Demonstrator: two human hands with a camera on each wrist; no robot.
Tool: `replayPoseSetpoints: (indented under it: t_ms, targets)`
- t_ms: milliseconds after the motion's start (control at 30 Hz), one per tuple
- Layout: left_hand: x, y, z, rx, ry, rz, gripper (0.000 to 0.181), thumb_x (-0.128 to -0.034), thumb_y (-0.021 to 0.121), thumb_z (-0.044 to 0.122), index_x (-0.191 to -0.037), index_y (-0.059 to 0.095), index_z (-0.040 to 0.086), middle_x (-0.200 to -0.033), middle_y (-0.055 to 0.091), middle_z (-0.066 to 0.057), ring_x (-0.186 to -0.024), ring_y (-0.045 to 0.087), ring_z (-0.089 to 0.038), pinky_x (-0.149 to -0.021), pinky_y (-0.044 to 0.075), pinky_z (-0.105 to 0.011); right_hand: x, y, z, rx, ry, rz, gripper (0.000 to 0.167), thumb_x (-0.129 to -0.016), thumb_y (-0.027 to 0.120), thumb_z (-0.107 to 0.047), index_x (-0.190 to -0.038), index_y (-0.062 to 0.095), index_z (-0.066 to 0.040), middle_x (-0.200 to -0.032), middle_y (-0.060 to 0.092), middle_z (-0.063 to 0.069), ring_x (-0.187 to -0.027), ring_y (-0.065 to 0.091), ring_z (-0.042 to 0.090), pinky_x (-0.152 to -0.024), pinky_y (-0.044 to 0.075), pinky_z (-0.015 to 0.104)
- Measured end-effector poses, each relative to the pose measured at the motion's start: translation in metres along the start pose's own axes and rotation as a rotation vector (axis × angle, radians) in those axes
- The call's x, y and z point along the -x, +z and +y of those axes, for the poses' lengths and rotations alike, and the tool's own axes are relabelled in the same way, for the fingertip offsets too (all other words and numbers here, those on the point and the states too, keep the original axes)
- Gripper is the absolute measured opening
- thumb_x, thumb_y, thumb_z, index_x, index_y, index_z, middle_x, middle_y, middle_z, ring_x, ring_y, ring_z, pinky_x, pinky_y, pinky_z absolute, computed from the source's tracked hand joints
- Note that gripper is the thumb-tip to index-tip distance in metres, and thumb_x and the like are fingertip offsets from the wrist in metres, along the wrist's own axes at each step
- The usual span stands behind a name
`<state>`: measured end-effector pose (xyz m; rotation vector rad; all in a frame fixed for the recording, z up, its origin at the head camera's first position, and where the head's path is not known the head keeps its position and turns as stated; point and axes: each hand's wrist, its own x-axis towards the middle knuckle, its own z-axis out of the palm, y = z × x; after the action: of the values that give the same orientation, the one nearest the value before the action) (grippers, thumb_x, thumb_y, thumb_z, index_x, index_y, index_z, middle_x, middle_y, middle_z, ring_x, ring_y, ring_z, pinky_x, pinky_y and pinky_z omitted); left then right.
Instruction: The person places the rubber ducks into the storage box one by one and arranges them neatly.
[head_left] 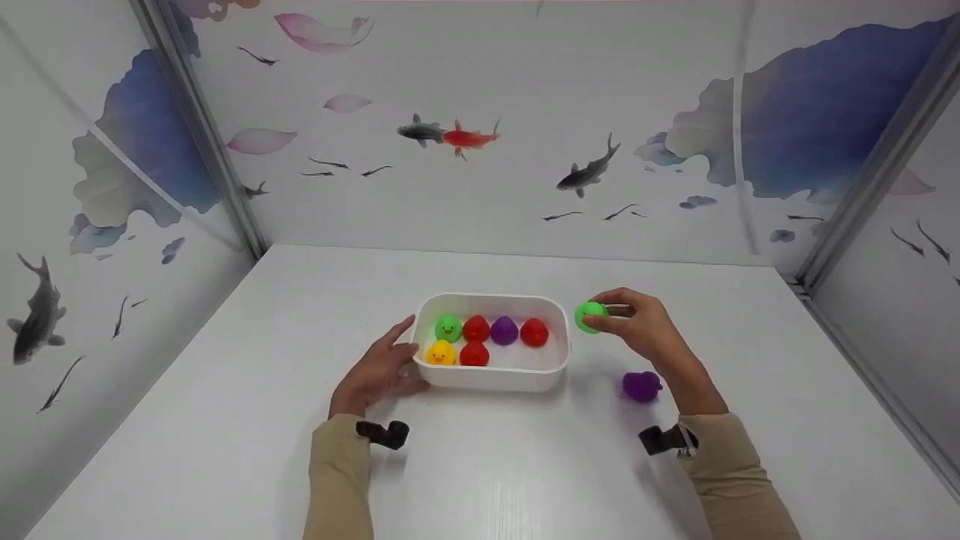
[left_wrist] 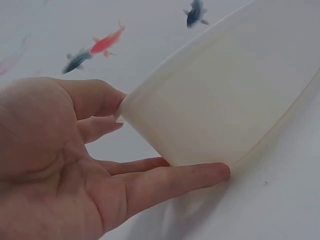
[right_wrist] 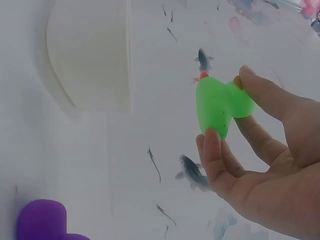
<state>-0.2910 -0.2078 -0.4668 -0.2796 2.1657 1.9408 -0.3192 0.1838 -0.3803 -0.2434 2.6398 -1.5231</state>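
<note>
A white plastic box stands on the table, with my left hand holding its left end. In the left wrist view, one finger of that hand bends at the rim and another lies straight along the box wall. Right of the box, my right hand pinches a green rubber duck above the table. The right wrist view has the duck between the thumb and fingertips. Inside the box are a green duck, a yellow duck, a purple one and several red ones.
A purple duck lies on the white table below my right hand, near the forearm. White panels printed with fish and petals enclose the table at the back and both sides.
</note>
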Motion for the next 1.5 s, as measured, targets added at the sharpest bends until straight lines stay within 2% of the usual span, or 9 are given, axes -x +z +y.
replayPoseSetpoints:
  t_ms: [133,300,467,700,833,1067,1267,1500]
  targets:
    - [-0.001,0.001,-0.004,-0.011,-0.004,-0.008,0.061,-0.1019,0.054,0.024,-0.156,0.030,0.040,-0.157,0.043,-0.016,-0.135,0.054,-0.035,-0.092,0.060,-0.040,-0.007,0.013,-0.002,-0.031,0.006,-0.008,0.053,-0.088,0.076,-0.038,-0.130,0.062,-0.009,-0.138,0.059,0.014,-0.136,0.053,0.035,-0.116,0.041,0.057]
    - [0.000,0.000,-0.006,-0.015,-0.004,-0.001,0.061,-0.1020,0.055,0.026,-0.156,0.031,0.040,-0.158,0.041,-0.015,-0.136,0.053,-0.035,-0.092,0.060,-0.040,-0.019,0.033,-0.010,-0.046,0.009,-0.049,0.053,-0.090,0.074,-0.038,-0.133,0.060,-0.010,-0.141,0.059,0.015,-0.135,0.054,0.034,-0.117,0.040,0.056]
    - [-0.002,-0.002,-0.004,-0.021,0.004,0.002,0.061,-0.1014,0.056,0.027,-0.155,0.032,0.041,-0.159,0.041,-0.014,-0.137,0.052,-0.035,-0.092,0.061,-0.039,-0.028,0.047,-0.018,-0.025,0.013,-0.068,0.048,-0.092,0.073,-0.033,-0.132,0.062,-0.011,-0.140,0.060,0.014,-0.134,0.055,0.033,-0.116,0.043,0.052]
    - [0.002,-0.002,-0.002,0.044,0.012,-0.006,0.061,-0.1011,0.056,0.022,-0.155,0.033,0.039,-0.158,0.041,-0.016,-0.135,0.053,-0.036,-0.091,0.061,-0.042,-0.036,0.063,-0.024,-0.012,0.001,-0.109,0.043,-0.093,0.071,-0.028,-0.131,0.063,-0.008,-0.139,0.059,0.017,-0.133,0.054,0.036,-0.112,0.047,0.049]
    - [0.003,-0.001,0.001,0.009,0.015,-0.008,0.062,-0.1010,0.057,0.024,-0.156,0.032,0.039,-0.158,0.042,-0.015,-0.137,0.052,-0.036,-0.092,0.060,-0.041,-0.039,0.073,-0.026,0.000,0.036,-0.125,0.043,-0.093,0.071,-0.028,-0.131,0.063,-0.008,-0.140,0.059,0.017,-0.133,0.054,0.036,-0.112,0.048,0.048]
    - [0.000,-0.002,0.001,0.004,0.018,-0.008,0.061,-0.1016,0.056,0.026,-0.156,0.031,0.041,-0.158,0.041,-0.015,-0.136,0.053,-0.035,-0.092,0.061,-0.040,-0.045,0.089,-0.030,0.032,0.066,-0.164,0.040,-0.092,0.073,-0.026,-0.127,0.063,-0.008,-0.131,0.063,0.016,-0.121,0.061,0.032,-0.107,0.052,0.046]
    - [0.001,-0.003,-0.002,-0.007,0.009,-0.006,0.061,-0.1015,0.056,0.026,-0.155,0.032,0.041,-0.159,0.040,-0.015,-0.138,0.051,-0.035,-0.092,0.061,-0.038,-0.048,0.104,-0.021,0.079,0.075,-0.174,0.036,-0.091,0.074,-0.025,-0.122,0.065,-0.007,-0.123,0.065,0.013,-0.111,0.062,0.028,-0.104,0.055,0.041]
    - [0.001,-0.003,-0.003,-0.009,0.017,-0.011,0.061,-0.1022,0.055,0.024,-0.156,0.031,0.039,-0.158,0.042,-0.017,-0.137,0.052,-0.035,-0.092,0.060,-0.040,-0.049,0.116,-0.016,0.097,0.091,-0.161,0.025,-0.088,0.078,-0.022,-0.106,0.069,-0.007,-0.107,0.068,0.010,-0.096,0.062,0.024,-0.096,0.059,0.039]
